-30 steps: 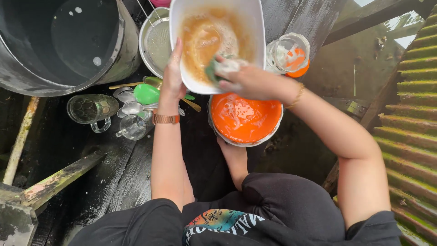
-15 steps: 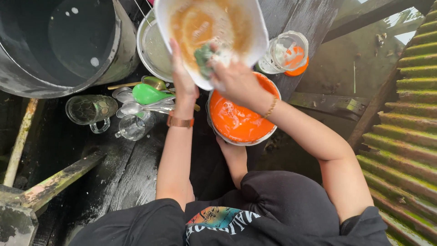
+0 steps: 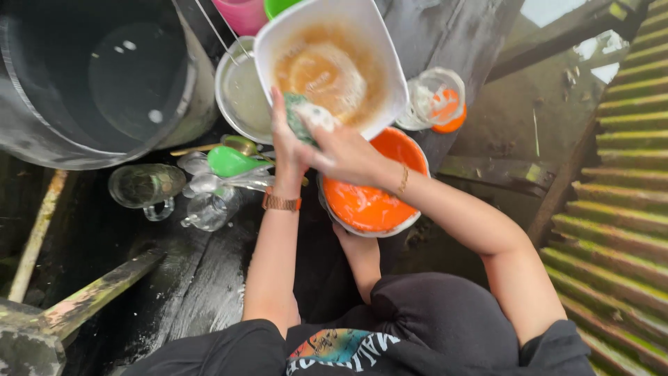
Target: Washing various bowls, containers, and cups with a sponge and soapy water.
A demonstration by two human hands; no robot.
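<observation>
A person's left hand point(image 3: 287, 150) is gripping the near rim of a white square bowl point(image 3: 327, 66) smeared with orange residue, tilting it above an orange bowl point(image 3: 369, 202). The right hand point(image 3: 344, 153) is pressing a green sponge point(image 3: 303, 115) into it, fingers curled around the sponge. A glass mug point(image 3: 142, 186) and green spoon point(image 3: 229, 161) are lying nearby on the wet dark surface point(image 3: 202, 278).

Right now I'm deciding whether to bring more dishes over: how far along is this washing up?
Nothing clearly finished. In hand: the left hand steadies a white square bowl, still brown with greasy residue, while the right hand scrubs it with a green sponge. Left: the orange bowl, glass mugs, spoons and metal bowl.
</observation>
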